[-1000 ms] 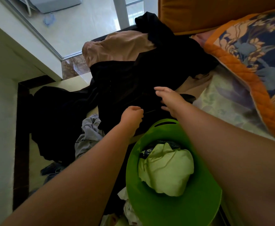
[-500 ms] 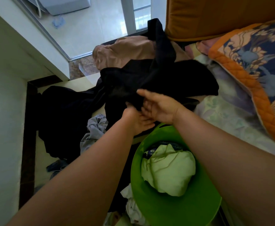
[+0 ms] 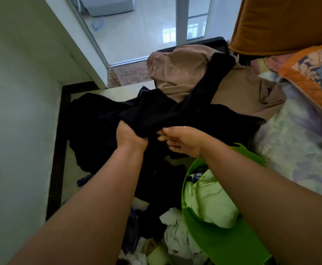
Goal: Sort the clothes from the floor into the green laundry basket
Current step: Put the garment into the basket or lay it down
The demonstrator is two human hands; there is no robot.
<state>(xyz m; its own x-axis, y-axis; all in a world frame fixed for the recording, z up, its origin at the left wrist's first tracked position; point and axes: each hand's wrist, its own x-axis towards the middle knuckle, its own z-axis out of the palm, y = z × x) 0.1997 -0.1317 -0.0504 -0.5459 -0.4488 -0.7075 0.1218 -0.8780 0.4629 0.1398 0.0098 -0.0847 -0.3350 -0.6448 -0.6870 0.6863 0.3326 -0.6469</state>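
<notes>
A large black garment (image 3: pixel 175 109) is bunched up above the floor pile, one sleeve trailing over a tan cloth (image 3: pixel 179 69). My left hand (image 3: pixel 130 135) is shut on a fold of the black garment from below. Just to its right, my right hand (image 3: pixel 179 139) pinches the same fabric with its fingertips. The green laundry basket (image 3: pixel 219 243) stands below my right forearm, holding a pale green garment (image 3: pixel 210 199) and something dark blue.
More dark clothes (image 3: pixel 91 127) lie on the floor by the wall at left. White and mixed clothes (image 3: pixel 177 234) are heaped left of the basket. A bed with a floral sheet (image 3: pixel 297 150) and an orange-edged quilt (image 3: pixel 313 73) runs along the right.
Both hands have gathered the black garment and lifted it off the bed's edge toward me. The view has shifted left, so the basket now sits further right.
</notes>
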